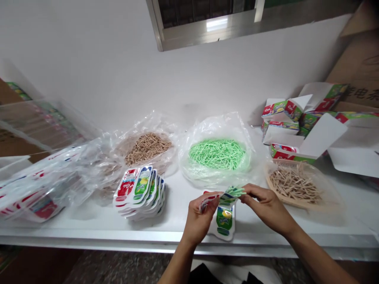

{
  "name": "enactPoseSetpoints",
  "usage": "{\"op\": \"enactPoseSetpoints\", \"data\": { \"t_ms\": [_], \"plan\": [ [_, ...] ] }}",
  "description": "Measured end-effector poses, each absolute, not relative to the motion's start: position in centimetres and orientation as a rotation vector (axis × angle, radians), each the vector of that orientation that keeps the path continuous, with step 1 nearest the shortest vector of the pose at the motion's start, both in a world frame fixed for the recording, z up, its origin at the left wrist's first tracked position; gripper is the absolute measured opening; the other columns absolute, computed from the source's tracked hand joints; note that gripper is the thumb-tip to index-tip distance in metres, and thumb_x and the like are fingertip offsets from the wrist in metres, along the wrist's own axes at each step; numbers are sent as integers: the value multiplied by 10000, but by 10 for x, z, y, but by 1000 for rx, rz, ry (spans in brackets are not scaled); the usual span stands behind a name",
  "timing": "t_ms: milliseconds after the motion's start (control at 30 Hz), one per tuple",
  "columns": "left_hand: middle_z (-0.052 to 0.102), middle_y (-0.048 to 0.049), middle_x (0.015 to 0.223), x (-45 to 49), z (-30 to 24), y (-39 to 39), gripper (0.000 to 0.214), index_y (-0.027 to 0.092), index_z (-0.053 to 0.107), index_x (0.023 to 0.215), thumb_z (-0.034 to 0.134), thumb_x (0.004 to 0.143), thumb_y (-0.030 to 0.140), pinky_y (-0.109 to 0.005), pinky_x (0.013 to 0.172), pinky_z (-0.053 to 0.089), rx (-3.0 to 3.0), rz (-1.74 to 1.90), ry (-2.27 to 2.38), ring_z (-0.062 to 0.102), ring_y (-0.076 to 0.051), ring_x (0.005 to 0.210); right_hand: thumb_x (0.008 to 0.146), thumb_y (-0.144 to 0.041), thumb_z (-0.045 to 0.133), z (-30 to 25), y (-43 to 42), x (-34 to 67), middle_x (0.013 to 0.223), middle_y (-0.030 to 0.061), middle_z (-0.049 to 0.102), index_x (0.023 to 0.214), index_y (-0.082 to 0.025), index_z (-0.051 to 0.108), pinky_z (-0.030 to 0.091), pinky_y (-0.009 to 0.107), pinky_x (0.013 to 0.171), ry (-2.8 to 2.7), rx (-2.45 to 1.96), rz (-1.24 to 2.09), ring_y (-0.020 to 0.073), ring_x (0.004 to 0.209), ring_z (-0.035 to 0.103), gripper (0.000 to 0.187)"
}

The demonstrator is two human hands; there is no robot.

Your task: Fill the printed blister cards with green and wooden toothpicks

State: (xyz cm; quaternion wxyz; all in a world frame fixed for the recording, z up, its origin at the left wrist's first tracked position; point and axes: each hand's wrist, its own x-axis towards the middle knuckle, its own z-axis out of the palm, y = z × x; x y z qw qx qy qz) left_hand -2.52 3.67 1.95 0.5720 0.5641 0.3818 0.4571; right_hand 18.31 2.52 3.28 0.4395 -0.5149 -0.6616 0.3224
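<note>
My left hand is closed on a small printed packet, pinching its left end above the white table. My right hand pinches green sticks at the packet's right end, fingers pressed together. A second printed packet lies flat on the table just under my hands. Behind them sits an open plastic bag of green sticks.
A fanned stack of printed packets lies at left. A bag of brown sticks sits beyond it. A tray of wooden sticks is at right, with opened printed cartons behind. Plastic bags of packets fill the far left.
</note>
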Motion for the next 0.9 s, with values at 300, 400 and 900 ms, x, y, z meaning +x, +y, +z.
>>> {"op": "enactPoseSetpoints", "data": {
  "t_ms": [300, 400, 900],
  "plan": [
    [691, -94, 816, -17, 12, 39, 366, 98, 708, 951, 612, 813, 424, -312, 740, 501, 1224, 994, 899, 612, -217, 810, 869, -365, 554, 37, 21, 199, 770, 23, 649, 767, -204, 666, 454, 253, 699, -1656, -1241, 764, 164, 741, 587, 221],
    [685, -90, 782, -14, 18, 41, 335, 117, 729, 872, 633, 788, 426, -297, 699, 501, 1288, 993, 905, 604, -218, 776, 873, -346, 557, 36, 21, 203, 780, 28, 647, 777, -207, 663, 449, 256, 698, -1664, -1214, 722, 163, 743, 585, 199],
    [466, 43, 442, -19, 17, 43, 286, 125, 676, 617, 758, 647, 398, -187, 393, 284, 1147, 1150, 1228, 344, -61, 398, 798, -426, 521, 19, 58, 362, 716, 35, 676, 737, -223, 654, 408, 284, 572, -1769, -2029, 218, 208, 648, 593, 250]
  ]
}}
